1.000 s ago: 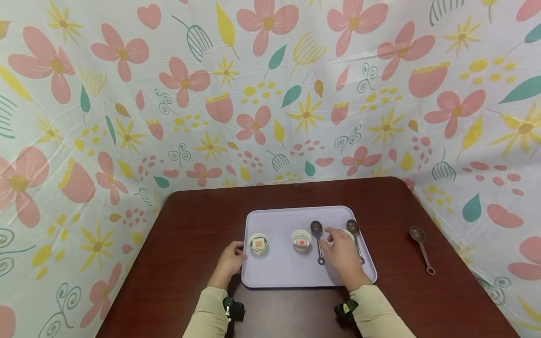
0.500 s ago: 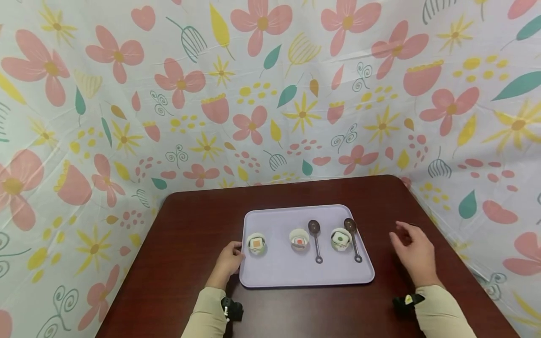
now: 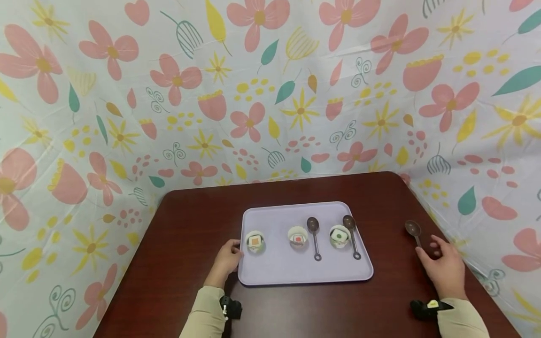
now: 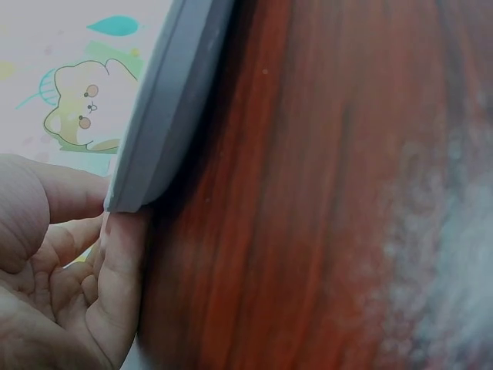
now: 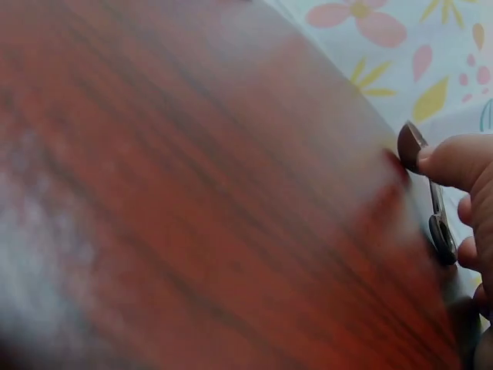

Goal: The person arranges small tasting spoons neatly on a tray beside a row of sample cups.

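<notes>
My left hand grips the left edge of a pale lilac tray; in the left wrist view the thumb lies at the rim and a finger underneath. Three small pale cups stand on the tray, each with a white square piece inside: an orange-marked cup, a red-marked cup and a green-marked cup. Over at the right, my right hand is at a brown spoon, thumb and fingers spread around its handle. The right wrist view shows the thumb overlapping this spoon near its bowl.
One brown spoon lies beside the red-marked cup, and another spoon beside the green-marked cup at the tray's right edge. Behind the dark wooden table hangs a flower-printed cloth.
My right hand has left the tray's green-marked cup and moved right, to the spoon on the table. The left hand has stayed on the tray's edge.
</notes>
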A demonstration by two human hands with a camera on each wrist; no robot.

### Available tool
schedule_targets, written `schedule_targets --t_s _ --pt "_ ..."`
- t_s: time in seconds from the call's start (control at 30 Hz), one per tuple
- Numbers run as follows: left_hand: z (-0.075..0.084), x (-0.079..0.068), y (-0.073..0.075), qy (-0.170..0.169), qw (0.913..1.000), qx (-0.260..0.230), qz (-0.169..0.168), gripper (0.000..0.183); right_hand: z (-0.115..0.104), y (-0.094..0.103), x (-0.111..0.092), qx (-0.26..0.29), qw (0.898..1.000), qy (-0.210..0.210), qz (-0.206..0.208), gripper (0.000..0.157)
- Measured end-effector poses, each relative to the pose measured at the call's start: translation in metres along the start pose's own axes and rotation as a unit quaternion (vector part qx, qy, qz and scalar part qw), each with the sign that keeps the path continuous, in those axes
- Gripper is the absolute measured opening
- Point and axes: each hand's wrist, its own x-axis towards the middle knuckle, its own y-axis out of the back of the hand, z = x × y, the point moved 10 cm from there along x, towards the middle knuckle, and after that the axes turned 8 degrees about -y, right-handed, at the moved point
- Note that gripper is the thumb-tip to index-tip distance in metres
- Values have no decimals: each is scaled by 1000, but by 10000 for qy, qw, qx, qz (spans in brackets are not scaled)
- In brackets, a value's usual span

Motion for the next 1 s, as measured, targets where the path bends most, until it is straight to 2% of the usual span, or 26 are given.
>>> schedule_targets --t_s 0.23,0.47,0.53,0.83,1.0 --pt "1 0 0 -41 10000 8 -17 39 -4 -8 0 -375 9983 235 -374 57" --pt "0 0 2 6 10000 10 8 39 -14 -11 -2 -678 9952 409 -573 34" --pt "0 2 3 -13 10000 3 31 38 -16 -11 -2 -725 9947 394 -608 32" --pt "-3 3 5 -68 10000 -10 52 38 -16 -15 -3 -770 9946 331 -611 32" --pt "-4 2 2 -36 10000 -30 33 38 -11 -10 1 -546 9962 336 -592 32"
